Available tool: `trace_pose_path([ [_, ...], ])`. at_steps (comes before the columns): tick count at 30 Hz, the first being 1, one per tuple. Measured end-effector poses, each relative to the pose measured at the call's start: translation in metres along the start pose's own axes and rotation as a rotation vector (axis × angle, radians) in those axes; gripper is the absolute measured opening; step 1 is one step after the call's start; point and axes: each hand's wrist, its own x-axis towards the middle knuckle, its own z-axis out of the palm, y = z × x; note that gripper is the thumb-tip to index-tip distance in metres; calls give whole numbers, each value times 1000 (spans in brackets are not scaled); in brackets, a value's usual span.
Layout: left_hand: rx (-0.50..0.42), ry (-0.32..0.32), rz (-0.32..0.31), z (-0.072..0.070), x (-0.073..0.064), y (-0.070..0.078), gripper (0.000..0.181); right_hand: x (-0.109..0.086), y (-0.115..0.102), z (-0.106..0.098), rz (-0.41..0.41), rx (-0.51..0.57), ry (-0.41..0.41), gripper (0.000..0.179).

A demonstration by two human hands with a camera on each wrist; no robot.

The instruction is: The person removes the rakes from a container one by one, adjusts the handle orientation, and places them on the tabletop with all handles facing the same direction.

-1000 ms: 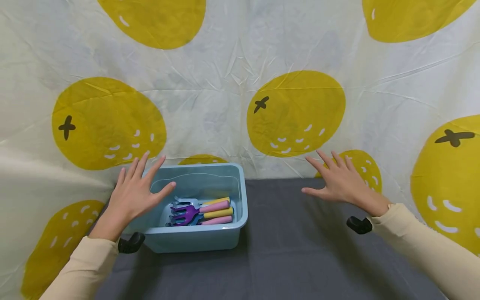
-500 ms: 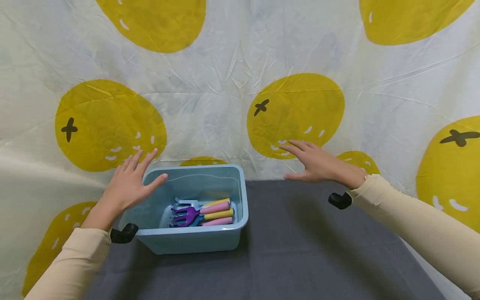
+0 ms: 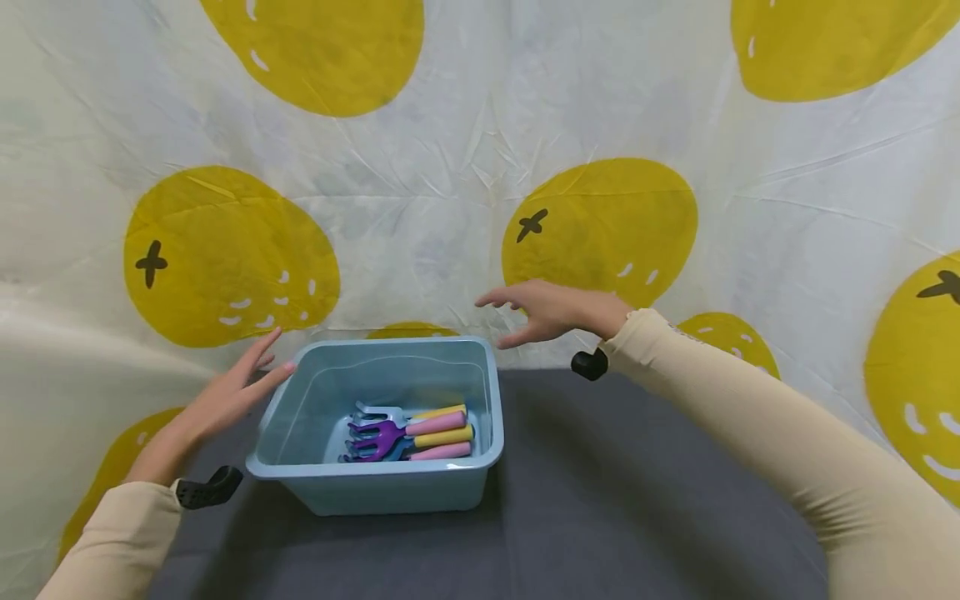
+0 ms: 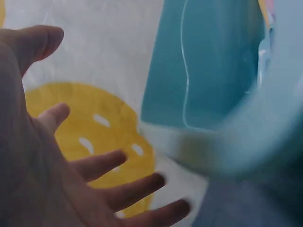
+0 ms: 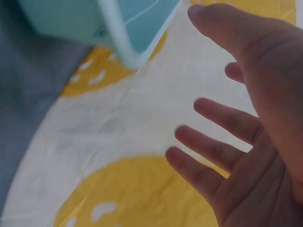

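A light blue plastic basin [image 3: 390, 492] stands on the dark cloth. Inside it lies a small pile of toy garden forks: a purple fork [image 3: 378, 435] with a pink handle on top, a pale blue one behind, and more yellow and pink handles [image 3: 444, 437]. My left hand [image 3: 217, 408] hovers at the basin's left side, fingers spread, holding nothing. Just beyond the right rear corner, my right hand [image 3: 547, 310] hangs in the air with its fingers extended. Both wrist views show bare palms, with the basin's rim [image 4: 189, 146] near the left fingers.
A dark grey cloth [image 3: 592, 500] covers the table. Behind it hangs a white sheet [image 3: 420, 242] printed with big yellow fruits, which also runs along the left side. Black wrist cameras [image 3: 589, 365] sit under both wrists.
My right hand has moved left, from over the right part of the table to near the basin. The left hand has shifted left and lower, off the basin's opening. The forks have stayed put.
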Motion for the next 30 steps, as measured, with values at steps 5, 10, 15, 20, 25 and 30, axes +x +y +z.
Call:
trace_pose_path([
  [5, -318, -151, -105, 10, -8, -23, 80, 36, -23, 6, -39, 39, -122, 66],
  [10, -456, -190, -127, 24, -15, -41, 76, 72, -39, 19, -81, -9, -247, 64],
  [15, -538, -176, -98, 39, -17, -54, 73, 102, -49, 43, -49, 39, -378, 64],
  [20, -593, -156, -79, 52, -20, -63, 68, 123, -54, 73, 61, 139, -510, 64],
  [25, -624, -107, -40, 64, -23, -66, 65, 135, -56, 98, 121, 63, -536, 66],
  [30, -665, -75, -25, 74, -24, -65, 62, 144, -55, 119, 162, -23, -569, 61],
])
